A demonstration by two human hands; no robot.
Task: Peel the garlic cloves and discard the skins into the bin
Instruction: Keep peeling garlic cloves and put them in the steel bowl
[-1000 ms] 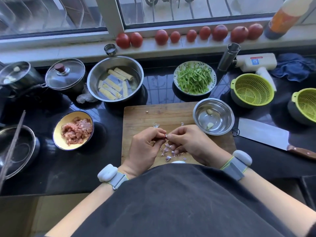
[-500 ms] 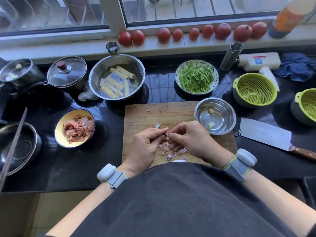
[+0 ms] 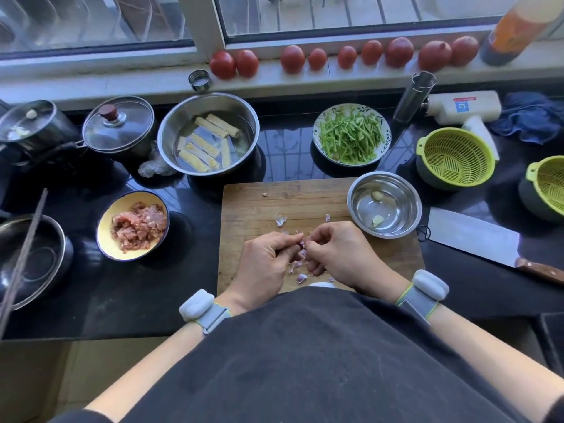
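Note:
My left hand (image 3: 268, 264) and my right hand (image 3: 341, 251) meet fingertip to fingertip over the near half of the wooden cutting board (image 3: 305, 199). Between them they pinch a small purplish garlic clove (image 3: 302, 244), mostly hidden by the fingers. Loose purple-white garlic skins (image 3: 300, 277) lie on the board under and just beyond the hands. A small steel bowl (image 3: 360, 206) at the board's right corner holds two peeled cloves (image 3: 377, 220). No bin is in view.
A cleaver (image 3: 470, 236) lies right of the board. Around it stand a yellow bowl of minced meat (image 3: 103, 227), a steel bowl of tofu strips (image 3: 253, 117), a plate of green strips (image 3: 320, 123), two green colanders (image 3: 485, 154), pots at left and tomatoes (image 3: 293, 58) on the sill.
The hands stay together on the clove, fingers shifting slightly. A few more skin bits lie on the board. The head camera has tilted a little.

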